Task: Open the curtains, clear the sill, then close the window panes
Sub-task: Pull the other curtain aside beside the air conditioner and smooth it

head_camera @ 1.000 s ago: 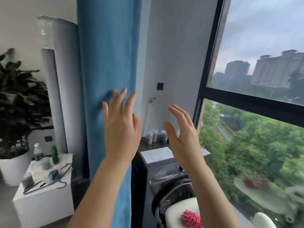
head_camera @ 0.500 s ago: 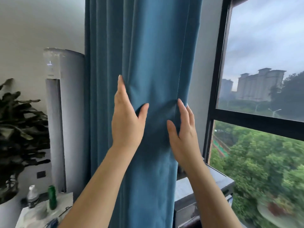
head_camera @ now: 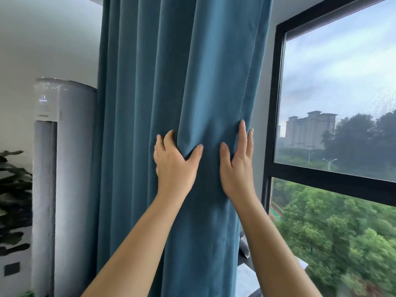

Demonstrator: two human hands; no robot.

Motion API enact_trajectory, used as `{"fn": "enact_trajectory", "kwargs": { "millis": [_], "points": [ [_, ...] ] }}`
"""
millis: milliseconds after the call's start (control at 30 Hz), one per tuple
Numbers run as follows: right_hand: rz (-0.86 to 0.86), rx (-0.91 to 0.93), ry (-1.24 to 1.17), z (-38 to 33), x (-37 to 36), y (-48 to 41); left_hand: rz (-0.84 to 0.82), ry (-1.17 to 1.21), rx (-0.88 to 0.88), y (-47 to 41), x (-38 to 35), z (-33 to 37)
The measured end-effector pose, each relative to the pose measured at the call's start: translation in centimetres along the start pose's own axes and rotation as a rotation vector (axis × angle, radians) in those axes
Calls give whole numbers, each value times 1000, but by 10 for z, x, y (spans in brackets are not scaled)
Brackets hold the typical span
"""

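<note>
curtain: blue pleated fabric curtain (head_camera: 150, 82) hung beside black-framed window (head_camera: 273, 125);
left hand (head_camera: 174, 166): gripped one fold, thumb in front;
right hand (head_camera: 236, 166): lay flat on it, fingers straight

A blue curtain (head_camera: 171, 82) hangs gathered in deep folds down the middle; both bare forearms reach up to it. The left hand (head_camera: 174, 168) grips one fold, its fingers curled in and its thumb spread across the front; the right hand (head_camera: 235, 168) lies flat near the curtain's right edge, fingers straight and pointing up. Just right of that edge stands the black window frame (head_camera: 271, 136) with a pale building (head_camera: 310, 129) and green trees (head_camera: 332, 232) beyond the glass. On the left, a white tower unit (head_camera: 70, 168) stands touching the curtain; a dark-leaved plant (head_camera: 12, 189) is beside it.
</note>
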State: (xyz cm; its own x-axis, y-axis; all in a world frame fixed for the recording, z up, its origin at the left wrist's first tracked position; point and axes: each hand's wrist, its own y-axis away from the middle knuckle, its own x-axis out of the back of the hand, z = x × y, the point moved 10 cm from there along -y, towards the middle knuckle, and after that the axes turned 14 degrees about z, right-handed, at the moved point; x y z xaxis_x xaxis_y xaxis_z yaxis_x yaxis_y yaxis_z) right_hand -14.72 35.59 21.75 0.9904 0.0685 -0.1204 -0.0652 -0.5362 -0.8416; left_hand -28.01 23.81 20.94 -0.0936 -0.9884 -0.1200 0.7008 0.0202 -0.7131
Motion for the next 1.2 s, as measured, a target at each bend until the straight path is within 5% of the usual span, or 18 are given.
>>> {"fn": "enact_trajectory", "kwargs": {
  "millis": [133,267,500,733,1200],
  "points": [
    [-19,0,-56,16,-34,-7,59,-130,127,-25,-9,-32],
    [-14,12,-51,35,-67,-18,102,68,162,-50,-13,-51],
    [93,187,244,49,-125,-53,148,87,-49,-96,-38,-76],
    [216,529,245,-15,-190,-113,179,77,-219,-137,-49,-100],
    [103,582,458,44,-366,-132,30,160,-80,-262,-68,-236]
  ]
}}
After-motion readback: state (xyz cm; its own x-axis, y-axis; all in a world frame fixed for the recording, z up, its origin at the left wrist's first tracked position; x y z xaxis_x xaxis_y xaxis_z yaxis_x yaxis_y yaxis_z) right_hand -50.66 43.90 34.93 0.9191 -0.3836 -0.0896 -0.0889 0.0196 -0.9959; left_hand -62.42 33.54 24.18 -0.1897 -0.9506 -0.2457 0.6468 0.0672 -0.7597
